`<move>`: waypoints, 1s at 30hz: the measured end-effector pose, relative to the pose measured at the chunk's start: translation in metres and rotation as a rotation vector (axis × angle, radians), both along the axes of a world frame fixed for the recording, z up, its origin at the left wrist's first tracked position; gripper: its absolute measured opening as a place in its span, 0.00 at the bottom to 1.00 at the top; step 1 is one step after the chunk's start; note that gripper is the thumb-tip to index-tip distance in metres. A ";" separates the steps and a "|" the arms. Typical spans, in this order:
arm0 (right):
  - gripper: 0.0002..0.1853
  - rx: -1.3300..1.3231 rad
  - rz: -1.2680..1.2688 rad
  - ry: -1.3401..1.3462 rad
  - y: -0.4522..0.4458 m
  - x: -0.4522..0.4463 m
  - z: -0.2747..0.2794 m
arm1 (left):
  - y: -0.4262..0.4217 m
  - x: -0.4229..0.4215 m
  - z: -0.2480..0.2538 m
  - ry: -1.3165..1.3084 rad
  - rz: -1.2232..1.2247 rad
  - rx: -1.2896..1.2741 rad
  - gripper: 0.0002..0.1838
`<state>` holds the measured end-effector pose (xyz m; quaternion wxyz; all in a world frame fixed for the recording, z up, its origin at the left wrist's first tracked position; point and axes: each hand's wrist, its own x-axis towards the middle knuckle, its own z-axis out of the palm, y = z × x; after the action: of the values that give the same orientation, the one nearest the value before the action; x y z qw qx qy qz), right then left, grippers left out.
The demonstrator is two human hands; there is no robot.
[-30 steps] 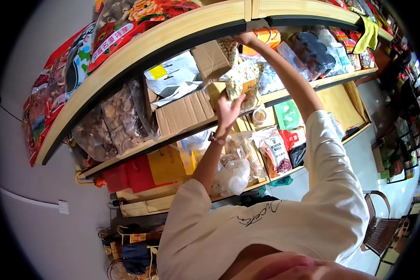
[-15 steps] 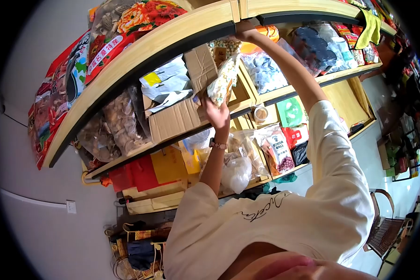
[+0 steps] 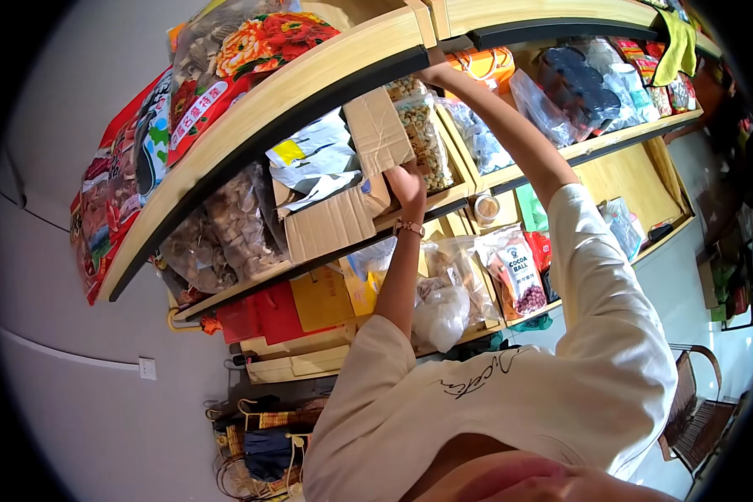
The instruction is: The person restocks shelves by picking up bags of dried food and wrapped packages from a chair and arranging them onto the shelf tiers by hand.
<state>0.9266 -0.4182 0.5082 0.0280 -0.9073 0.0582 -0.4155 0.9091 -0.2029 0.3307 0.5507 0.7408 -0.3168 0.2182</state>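
My left hand [image 3: 407, 186] is at the right side of the open cardboard box [image 3: 330, 226], against its flap; its fingertips are hidden behind the cardboard. Just right of it, bags of nuts or popcorn-like snacks [image 3: 427, 138] stand in a wooden shelf compartment. My right hand [image 3: 433, 67] reaches up to the black-edged upper shelf [image 3: 418, 29], its fingers mostly hidden behind the edge. White and yellow packets [image 3: 318, 159] lie inside the box.
Bags of dried mushrooms [image 3: 238, 213] are left of the box. An orange package [image 3: 485, 67] and dark containers [image 3: 573, 88] sit to the right. A cocoa ball bag [image 3: 514, 272] lies on the lower shelf. A chair [image 3: 699, 418] stands at lower right.
The snack bag that my left hand held is now down in the compartment among the others, and that hand has moved to the box flap. My right hand stays at the upper shelf.
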 end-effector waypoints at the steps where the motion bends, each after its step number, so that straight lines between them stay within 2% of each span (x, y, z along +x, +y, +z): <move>1: 0.20 -0.033 0.047 -0.144 -0.002 0.005 -0.010 | 0.001 -0.007 0.001 -0.074 0.093 0.056 0.22; 2: 0.19 -0.069 0.066 -0.116 0.001 -0.001 -0.010 | 0.012 -0.031 0.025 -0.122 0.068 0.073 0.21; 3: 0.19 0.072 0.115 -0.187 0.013 -0.009 -0.006 | 0.022 -0.046 0.038 0.028 0.016 0.261 0.24; 5: 0.19 0.348 0.213 -0.326 0.043 -0.025 0.002 | 0.022 -0.051 0.028 -0.102 0.088 0.251 0.26; 7: 0.23 0.876 0.474 -0.225 0.073 -0.031 0.008 | 0.020 -0.056 0.028 -0.102 0.156 0.381 0.28; 8: 0.25 0.875 0.511 -0.156 0.093 -0.038 0.016 | 0.020 -0.059 0.027 -0.101 0.190 0.449 0.28; 9: 0.26 0.873 0.547 -0.086 0.106 -0.039 0.018 | 0.017 -0.059 0.027 -0.206 0.267 0.435 0.28; 11: 0.34 0.847 0.500 0.125 0.132 -0.025 0.015 | 0.017 -0.063 0.030 -0.216 0.255 0.424 0.29; 12: 0.39 0.731 0.366 0.172 0.145 -0.011 -0.003 | 0.017 -0.065 0.035 -0.043 0.206 0.527 0.29; 13: 0.46 0.614 0.233 0.216 0.157 -0.004 -0.020 | 0.015 -0.067 0.038 -0.007 0.222 0.564 0.30; 14: 0.56 1.006 0.607 0.227 0.172 -0.034 0.000 | 0.014 -0.065 0.035 -0.153 0.294 0.558 0.31; 15: 0.55 1.160 0.649 0.315 0.179 -0.021 -0.015 | 0.012 -0.063 0.029 -0.300 0.365 0.546 0.32; 17: 0.53 1.208 0.608 0.183 0.189 -0.009 -0.028 | 0.012 -0.059 0.016 -0.249 0.363 0.613 0.42; 19: 0.51 1.219 0.622 0.159 0.190 -0.010 -0.026 | 0.016 -0.063 0.020 -0.248 0.308 0.629 0.43; 22: 0.50 1.212 0.678 0.157 0.188 -0.014 -0.025 | 0.015 -0.065 0.023 -0.182 0.267 0.520 0.42; 23: 0.50 1.213 0.676 0.212 0.186 -0.026 -0.017 | 0.010 -0.055 0.009 -0.235 0.337 0.595 0.39; 25: 0.51 1.131 0.675 0.196 0.180 -0.025 -0.021 | 0.011 -0.060 0.018 -0.227 0.309 0.567 0.37; 26: 0.53 1.157 0.696 0.153 0.180 -0.030 -0.021 | 0.010 -0.059 0.016 -0.235 0.295 0.450 0.35; 27: 0.52 1.199 0.674 0.116 0.181 -0.041 -0.024 | 0.010 -0.058 0.017 -0.266 0.294 0.445 0.34; 29: 0.46 1.321 0.774 -0.089 0.190 -0.060 -0.043 | 0.013 -0.053 0.006 -0.053 0.218 0.497 0.33; 30: 0.39 1.270 0.702 -0.168 0.195 -0.078 -0.058 | 0.008 -0.044 -0.010 -0.541 0.845 1.084 0.33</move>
<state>0.8489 -0.2232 0.4498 0.6846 -0.6465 -0.0086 -0.3366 0.8650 -0.1945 0.3207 -0.1211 0.8881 -0.1923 0.3995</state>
